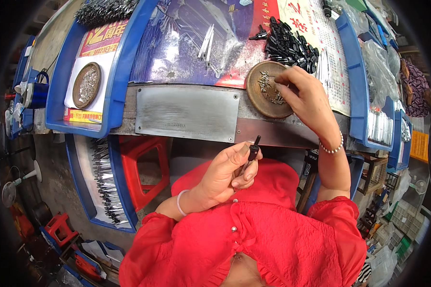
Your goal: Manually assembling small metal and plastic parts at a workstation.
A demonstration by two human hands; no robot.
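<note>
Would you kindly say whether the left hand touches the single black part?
Touching: the head view shows the left hand gripping the black part with its fingers.

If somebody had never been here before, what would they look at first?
Probably the bright red top, filling the lower middle. Just above it, the left hand holds a small black part, while the right hand reaches over a round brown dish of tiny metal pieces. Beyond that dish lies a heap of black parts.

Free lane over metal plate; black parts block behind wooden dish; 2 blue trays at sides.
</note>
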